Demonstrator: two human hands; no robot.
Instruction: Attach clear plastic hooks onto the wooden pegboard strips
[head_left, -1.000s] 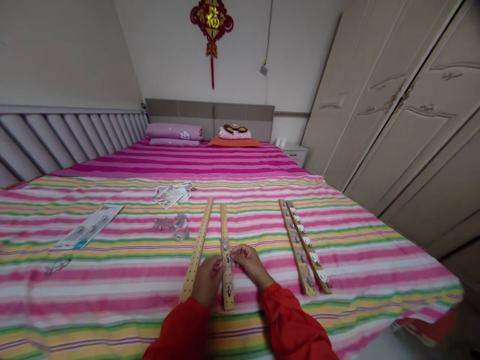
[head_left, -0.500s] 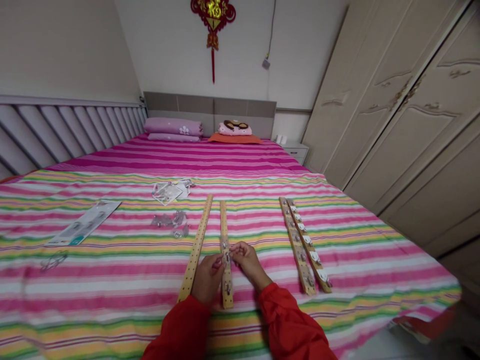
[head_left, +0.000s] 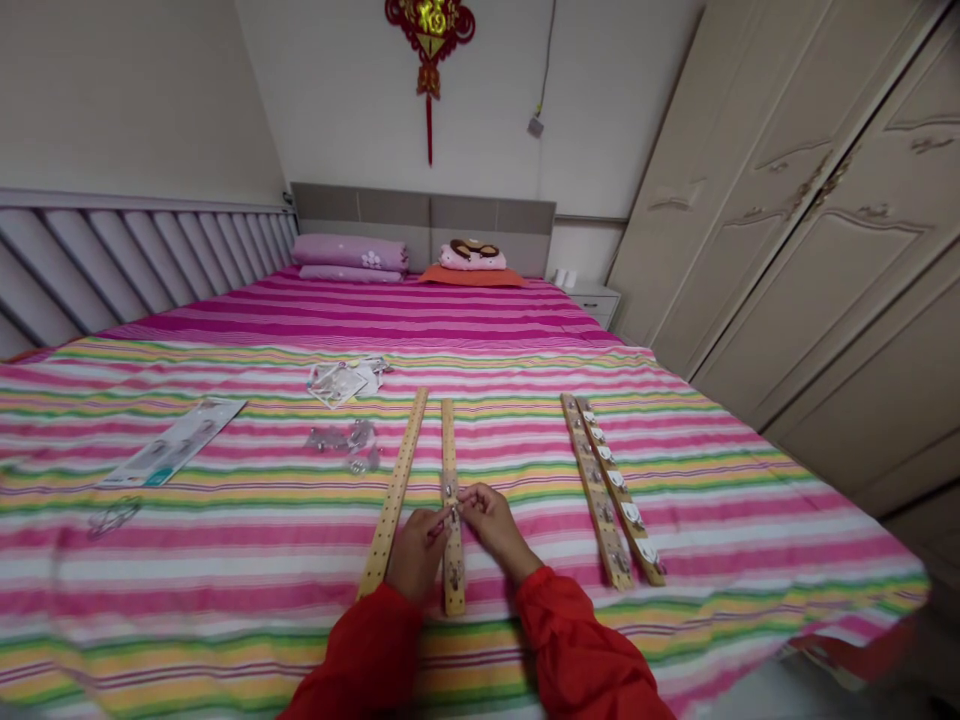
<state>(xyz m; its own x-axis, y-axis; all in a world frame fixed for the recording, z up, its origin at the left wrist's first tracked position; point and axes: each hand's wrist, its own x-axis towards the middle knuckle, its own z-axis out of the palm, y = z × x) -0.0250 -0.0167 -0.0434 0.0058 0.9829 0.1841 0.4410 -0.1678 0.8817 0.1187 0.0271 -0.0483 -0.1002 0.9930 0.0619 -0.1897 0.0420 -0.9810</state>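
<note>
My left hand [head_left: 417, 545] and my right hand [head_left: 495, 524] meet over a narrow wooden strip with holes [head_left: 448, 440]. Thumb and fingers of both hands are pinched around one small clear piece with a metal hook [head_left: 454, 511], which lies against the strip; the fingertips partly hide it. Further pieces of this sort sit on the same strip, a lower one [head_left: 454, 577] near its front end and another just above the fingers. To the left, close by my left hand, lies a bare wooden strip with rows of holes [head_left: 397, 478].
Two wooden strips lie to the right, one with clear hook pieces [head_left: 591, 470], one with white pieces [head_left: 616, 480]. Loose clear hook pieces [head_left: 360, 437], opened packaging [head_left: 341, 382], a long packaged card [head_left: 176, 445] and thin wire loops [head_left: 114, 514] lie left on the striped bedspread [head_left: 247, 590].
Both hands stay pinched at the same place on the strip, with only slight finger movement. The whole view has shifted slightly.
</note>
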